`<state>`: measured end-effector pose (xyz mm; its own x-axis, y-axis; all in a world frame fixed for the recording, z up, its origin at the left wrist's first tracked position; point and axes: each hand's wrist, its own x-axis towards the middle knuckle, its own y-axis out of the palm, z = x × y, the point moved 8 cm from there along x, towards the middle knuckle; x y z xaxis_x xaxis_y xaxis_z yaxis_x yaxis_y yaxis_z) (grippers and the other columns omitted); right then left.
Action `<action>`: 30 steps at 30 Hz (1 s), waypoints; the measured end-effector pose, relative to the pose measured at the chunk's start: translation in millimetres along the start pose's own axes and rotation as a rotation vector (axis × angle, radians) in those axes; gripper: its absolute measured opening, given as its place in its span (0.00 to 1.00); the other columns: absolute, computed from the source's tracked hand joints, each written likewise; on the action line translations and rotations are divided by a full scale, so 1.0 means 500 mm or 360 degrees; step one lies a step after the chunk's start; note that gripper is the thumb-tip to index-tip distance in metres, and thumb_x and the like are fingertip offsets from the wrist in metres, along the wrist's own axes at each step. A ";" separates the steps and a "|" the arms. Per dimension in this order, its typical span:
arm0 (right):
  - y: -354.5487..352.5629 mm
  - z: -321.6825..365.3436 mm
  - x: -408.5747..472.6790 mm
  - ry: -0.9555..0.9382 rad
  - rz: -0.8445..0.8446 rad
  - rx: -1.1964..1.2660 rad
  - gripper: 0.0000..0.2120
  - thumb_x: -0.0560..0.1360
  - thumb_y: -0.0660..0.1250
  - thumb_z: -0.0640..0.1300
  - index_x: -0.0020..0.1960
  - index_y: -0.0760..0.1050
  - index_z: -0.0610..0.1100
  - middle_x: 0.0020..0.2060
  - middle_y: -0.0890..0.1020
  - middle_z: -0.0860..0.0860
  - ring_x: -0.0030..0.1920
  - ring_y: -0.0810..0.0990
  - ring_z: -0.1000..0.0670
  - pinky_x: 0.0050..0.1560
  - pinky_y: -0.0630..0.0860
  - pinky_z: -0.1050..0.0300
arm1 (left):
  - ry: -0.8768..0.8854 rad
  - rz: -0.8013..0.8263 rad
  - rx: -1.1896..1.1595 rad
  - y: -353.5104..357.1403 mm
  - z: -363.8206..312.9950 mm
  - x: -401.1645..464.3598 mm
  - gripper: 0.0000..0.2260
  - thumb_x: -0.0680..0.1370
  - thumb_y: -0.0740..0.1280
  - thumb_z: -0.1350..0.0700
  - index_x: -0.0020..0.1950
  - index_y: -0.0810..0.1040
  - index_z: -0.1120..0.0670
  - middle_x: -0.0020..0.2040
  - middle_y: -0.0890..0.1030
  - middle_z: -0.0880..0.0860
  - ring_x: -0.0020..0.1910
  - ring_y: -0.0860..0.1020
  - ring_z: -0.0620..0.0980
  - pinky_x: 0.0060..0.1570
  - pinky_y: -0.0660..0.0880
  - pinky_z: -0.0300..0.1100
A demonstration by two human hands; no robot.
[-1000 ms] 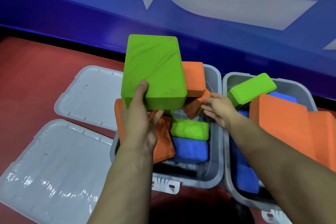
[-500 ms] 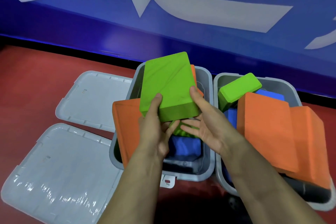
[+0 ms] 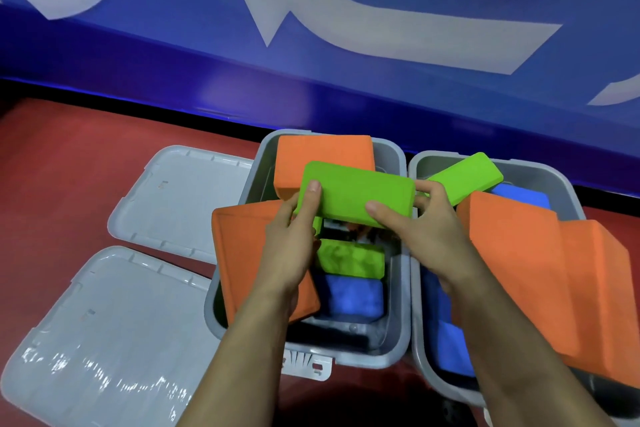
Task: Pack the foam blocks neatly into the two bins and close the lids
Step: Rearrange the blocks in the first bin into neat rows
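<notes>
The bright green rectangular foam block [image 3: 356,196] lies flat and crosswise over the left grey plastic bin [image 3: 398,305]. Left hand [image 3: 294,246] and right hand [image 3: 426,229] each clamp one end; half a second ago it stood tilted lengthwise.

A dark red floor [image 3: 86,156] meets a blue wall [image 3: 173,55] bearing large pale grey shapes [image 3: 398,35].

Green foam block [image 3: 356,196] – level, above open left bin [image 3: 398,291]
</notes>
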<state>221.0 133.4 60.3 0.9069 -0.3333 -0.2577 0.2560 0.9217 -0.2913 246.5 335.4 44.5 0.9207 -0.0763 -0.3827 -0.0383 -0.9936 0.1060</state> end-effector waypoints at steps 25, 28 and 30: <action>-0.004 -0.112 0.082 0.0296 -0.0360 -0.0435 0.34 0.70 0.72 0.67 0.66 0.67 0.47 0.56 0.81 0.48 0.56 0.80 0.43 0.57 0.77 0.45 | -0.0313 -0.0161 0.0313 0.032 0.140 0.089 0.37 0.74 0.65 0.29 0.72 0.74 0.54 0.68 0.78 0.51 0.66 0.76 0.53 0.69 0.72 0.53; 0.004 -0.131 0.088 0.0372 -0.0367 -0.0472 0.32 0.70 0.71 0.67 0.61 0.65 0.47 0.55 0.81 0.46 0.54 0.81 0.41 0.55 0.78 0.43 | -0.0258 -0.0282 0.0499 0.027 0.132 0.120 0.34 0.75 0.68 0.32 0.67 0.74 0.58 0.63 0.79 0.51 0.60 0.77 0.53 0.58 0.72 0.48; 0.009 -0.140 0.096 0.0388 -0.0307 -0.0520 0.28 0.73 0.70 0.65 0.60 0.67 0.47 0.54 0.82 0.46 0.54 0.81 0.41 0.55 0.78 0.43 | -0.0272 -0.0322 0.0593 0.027 0.139 0.142 0.33 0.75 0.69 0.33 0.66 0.73 0.58 0.60 0.78 0.52 0.59 0.77 0.54 0.58 0.72 0.48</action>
<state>242.1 107.7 -17.8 0.7375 -0.5661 -0.3683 0.2580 0.7402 -0.6210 284.2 310.6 -45.0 0.8479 0.1408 -0.5111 -0.0303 -0.9496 -0.3120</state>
